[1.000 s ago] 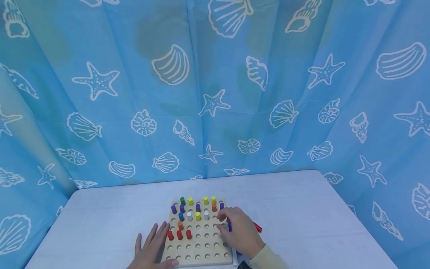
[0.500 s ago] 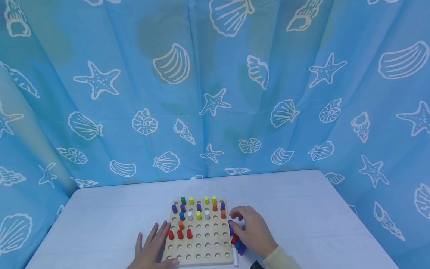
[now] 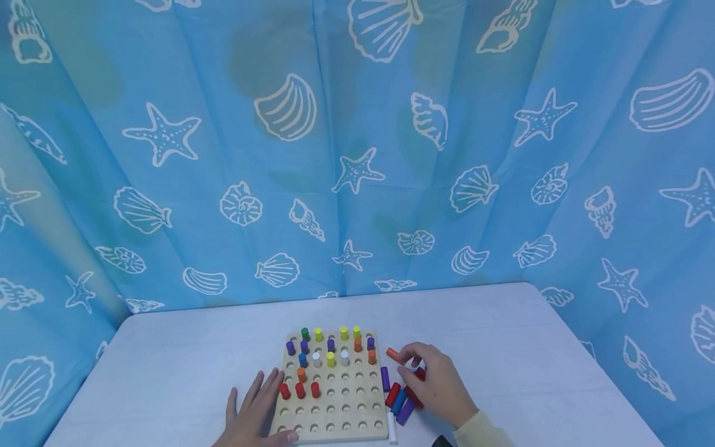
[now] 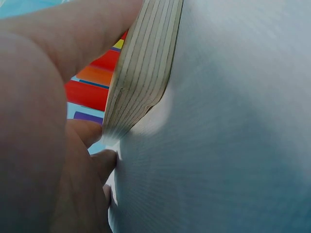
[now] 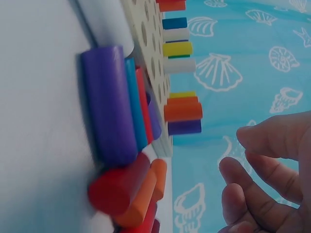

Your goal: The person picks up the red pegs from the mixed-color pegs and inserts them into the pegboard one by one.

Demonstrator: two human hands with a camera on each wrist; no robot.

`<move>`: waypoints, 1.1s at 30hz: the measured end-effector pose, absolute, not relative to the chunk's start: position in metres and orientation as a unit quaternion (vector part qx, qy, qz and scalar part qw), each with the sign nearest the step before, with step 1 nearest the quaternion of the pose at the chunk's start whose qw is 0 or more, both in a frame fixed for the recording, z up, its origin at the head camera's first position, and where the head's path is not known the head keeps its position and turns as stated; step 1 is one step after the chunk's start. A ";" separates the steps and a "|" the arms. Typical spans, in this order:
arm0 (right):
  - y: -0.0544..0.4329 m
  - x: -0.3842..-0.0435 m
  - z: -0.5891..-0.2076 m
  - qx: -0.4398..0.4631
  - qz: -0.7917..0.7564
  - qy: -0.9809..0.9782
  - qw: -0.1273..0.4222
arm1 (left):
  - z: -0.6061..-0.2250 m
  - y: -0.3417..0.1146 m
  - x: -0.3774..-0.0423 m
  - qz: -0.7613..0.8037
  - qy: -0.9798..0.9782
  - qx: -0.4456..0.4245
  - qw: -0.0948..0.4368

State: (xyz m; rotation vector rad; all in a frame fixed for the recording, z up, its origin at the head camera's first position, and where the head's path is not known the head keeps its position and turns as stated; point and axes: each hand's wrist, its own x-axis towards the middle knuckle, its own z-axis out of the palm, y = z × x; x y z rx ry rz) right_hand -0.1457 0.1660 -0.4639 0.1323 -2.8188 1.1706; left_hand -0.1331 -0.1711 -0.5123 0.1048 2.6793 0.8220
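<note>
A wooden pegboard [image 3: 337, 410] lies on the table with several coloured pegs standing in its holes. My left hand [image 3: 251, 415] lies along the board's left side, fingers spread, thumb at the near left corner. The left wrist view shows this thumb and fingers [image 4: 104, 162] at the board's edge. My right hand [image 3: 438, 385] hovers over loose pegs right of the board, thumb and fingers apart with nothing between them. An orange peg [image 3: 393, 355] lies just beyond its fingertips. In the right wrist view, the right hand [image 5: 272, 179] shows beside a red peg [image 5: 119, 184] and orange pegs.
Close along the board's right edge lie a purple peg [image 3: 385, 379], a red peg [image 3: 393, 395], a blue peg [image 3: 399, 402] and a white peg [image 3: 392, 428]. More red pegs are partly under the right hand. A blue shell-patterned curtain [image 3: 357, 217] hangs behind the white table [image 3: 475, 316].
My right hand has moved right, from the board to the loose pegs. An orange peg now shows standing in the third row's right end, where the hand was. The left hand has stayed put.
</note>
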 end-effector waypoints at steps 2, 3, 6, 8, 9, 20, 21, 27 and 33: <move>0.169 -0.146 -0.465 0.036 0.390 -0.919 0.041 | -0.512 -0.172 -0.133 0.292 0.941 0.038 0.169; 0.171 -0.146 -0.465 0.031 0.393 -0.918 0.040 | -0.512 -0.172 -0.133 0.293 0.940 0.038 0.168; 0.175 -0.147 -0.468 0.017 0.397 -0.917 0.038 | -0.511 -0.171 -0.132 0.296 0.939 0.039 0.168; 0.178 -0.148 -0.470 0.009 0.395 -0.918 0.039 | -0.511 -0.171 -0.132 0.296 0.940 0.038 0.166; 0.180 -0.149 -0.471 0.006 0.393 -0.919 0.039 | -0.511 -0.171 -0.132 0.296 0.940 0.038 0.165; 0.195 -0.154 -0.483 -0.017 0.381 -0.924 0.035 | -0.511 -0.169 -0.131 0.295 0.941 0.030 0.165; 0.196 -0.155 -0.484 -0.018 0.383 -0.923 0.035 | -0.511 -0.169 -0.131 0.296 0.940 0.029 0.165; 0.203 -0.156 -0.489 -0.020 0.396 -0.918 0.027 | -0.512 -0.169 -0.131 0.293 0.941 0.031 0.165; 0.208 -0.159 -0.496 -0.014 0.384 -0.923 0.022 | -0.512 -0.171 -0.132 0.292 0.941 0.032 0.167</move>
